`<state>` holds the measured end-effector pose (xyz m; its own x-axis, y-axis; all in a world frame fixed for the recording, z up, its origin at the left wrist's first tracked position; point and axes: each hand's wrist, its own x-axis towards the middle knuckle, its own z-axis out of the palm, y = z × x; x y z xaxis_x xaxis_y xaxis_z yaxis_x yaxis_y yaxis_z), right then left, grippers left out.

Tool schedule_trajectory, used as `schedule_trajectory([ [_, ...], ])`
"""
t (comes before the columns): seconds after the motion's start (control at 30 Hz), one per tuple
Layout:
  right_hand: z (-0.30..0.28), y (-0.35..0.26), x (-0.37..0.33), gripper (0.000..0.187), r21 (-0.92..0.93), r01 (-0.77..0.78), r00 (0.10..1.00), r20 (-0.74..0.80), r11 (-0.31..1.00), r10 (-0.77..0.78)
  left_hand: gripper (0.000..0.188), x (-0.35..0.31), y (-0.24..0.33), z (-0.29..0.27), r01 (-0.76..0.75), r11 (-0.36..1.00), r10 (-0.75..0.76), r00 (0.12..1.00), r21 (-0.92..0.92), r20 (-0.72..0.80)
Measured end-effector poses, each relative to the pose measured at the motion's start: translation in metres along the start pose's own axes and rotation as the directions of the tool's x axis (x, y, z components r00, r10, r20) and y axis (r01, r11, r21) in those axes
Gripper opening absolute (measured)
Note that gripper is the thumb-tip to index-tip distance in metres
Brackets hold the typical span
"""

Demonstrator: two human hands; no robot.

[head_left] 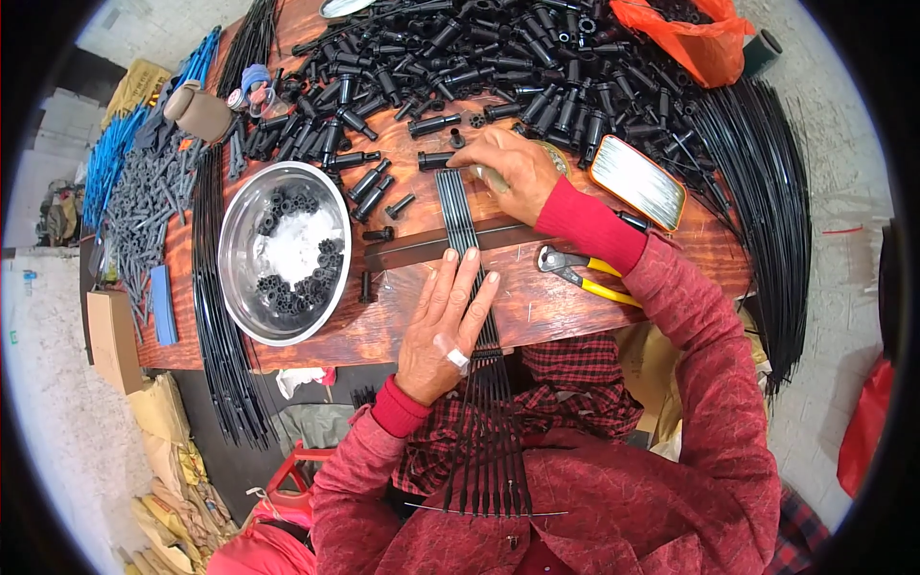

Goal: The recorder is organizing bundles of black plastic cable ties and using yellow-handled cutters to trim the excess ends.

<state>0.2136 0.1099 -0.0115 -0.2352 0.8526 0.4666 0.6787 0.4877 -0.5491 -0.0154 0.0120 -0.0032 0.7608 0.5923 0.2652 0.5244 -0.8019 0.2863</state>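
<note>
A row of thin black rods [457, 206] lies side by side, running from the table over its front edge down to my lap. Their near ends fan out around a thin metal wire [431, 508]. My left hand [443, 321] rests on the rods with fingers stretched flat, a white strip on one finger. At the rods' far ends is my right hand [515, 172], its fingers bent together; what they hold is mostly hidden. A dark flat bar [402, 253] lies crosswise under the rods. Just beyond my right hand are loose black tubular parts [434, 161].
A metal bowl [230, 251] with small black ribbed pieces and white powder stands left. Yellow-handled pincers [599, 284] and an orange-rimmed tray [637, 184] lie right. Black tubes [460, 72] are heaped at the back. Long black rods [767, 211] overhang the right edge, others [216, 316] the left.
</note>
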Motion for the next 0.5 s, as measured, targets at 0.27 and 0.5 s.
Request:
schedule_trajectory([
  [0.27,0.002,-0.009,0.0,0.025,-0.133,0.078,0.992,-0.092,0.988,-0.09,0.056,-0.001,-0.001,0.0,-0.004,1.0,0.004,1.0,-0.001,0.001],
  [0.5,-0.001,-0.003,0.005,0.02,-0.013,0.05,0.999,-0.013,0.999,-0.05,0.056,-0.001,-0.001,0.0,-0.009,1.0,0.009,1.0,-0.009,0.002],
])
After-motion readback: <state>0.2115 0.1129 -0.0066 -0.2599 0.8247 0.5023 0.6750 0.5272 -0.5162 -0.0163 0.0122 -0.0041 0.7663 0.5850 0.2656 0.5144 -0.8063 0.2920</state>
